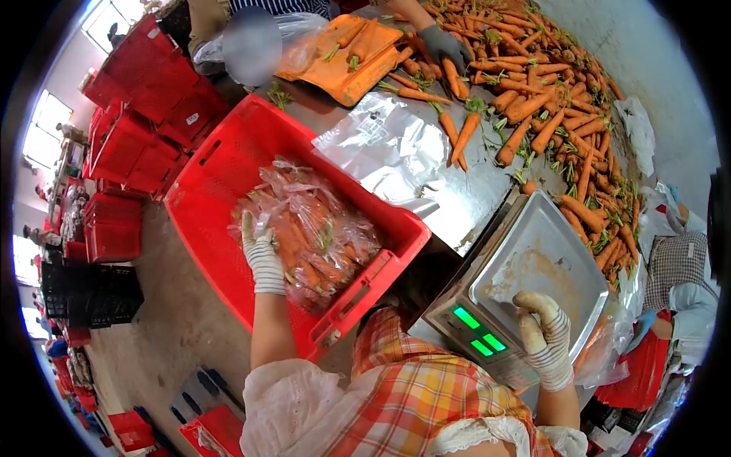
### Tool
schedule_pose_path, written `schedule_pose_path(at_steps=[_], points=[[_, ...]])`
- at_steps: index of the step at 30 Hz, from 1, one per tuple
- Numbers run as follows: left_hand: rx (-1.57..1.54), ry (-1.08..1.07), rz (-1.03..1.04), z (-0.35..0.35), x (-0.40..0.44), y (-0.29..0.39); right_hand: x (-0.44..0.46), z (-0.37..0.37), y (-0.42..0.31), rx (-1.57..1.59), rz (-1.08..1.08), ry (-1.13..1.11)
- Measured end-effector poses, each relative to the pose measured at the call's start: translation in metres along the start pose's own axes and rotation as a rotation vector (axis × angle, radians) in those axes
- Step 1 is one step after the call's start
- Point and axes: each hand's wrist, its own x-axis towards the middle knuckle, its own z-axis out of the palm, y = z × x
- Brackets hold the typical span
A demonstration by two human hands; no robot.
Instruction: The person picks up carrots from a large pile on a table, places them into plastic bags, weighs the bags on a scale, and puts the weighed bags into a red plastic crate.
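At nine o'clock, the left hand (pixel 263 257) touched bagged carrots (pixel 324 228); at four, the right hand (pixel 547 335) overhung a scale (pixel 533 263).

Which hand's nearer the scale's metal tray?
Right. The right hand is at the near edge of the metal tray, contact unclear; the left hand is farther off, at the bagged carrots in the red crate.

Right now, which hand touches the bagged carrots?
The left hand, in the big red crate; the right hand is by the scale, the grey glove by loose carrots.
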Motion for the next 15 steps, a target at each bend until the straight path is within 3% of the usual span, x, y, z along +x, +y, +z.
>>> schedule_pose_path(at_steps=[5, 7, 11, 13, 15], points=[[0.046, -0.116, -0.171, -0.043, 0.089, -0.091, 0.002, 0.01, 0.008, -0.029, 0.129, 0.072], [0.06, -0.158, -0.535, -0.03, 0.108, -0.116, 0.005, 0.014, 0.008, -0.095, 0.109, 0.069], [0.623, -0.136, -0.397, 0.005, 0.107, -0.153, 0.005, 0.012, 0.004, -0.341, -0.022, 0.109], [0.542, -0.098, -0.44, 0.019, 0.11, -0.152, -0.006, 0.0, 0.008, -0.376, 0.025, 0.156], [0.43, -0.012, -0.5, 0.023, 0.116, -0.15, -0.02, -0.023, 0.02, -0.346, 0.128, 0.376]])
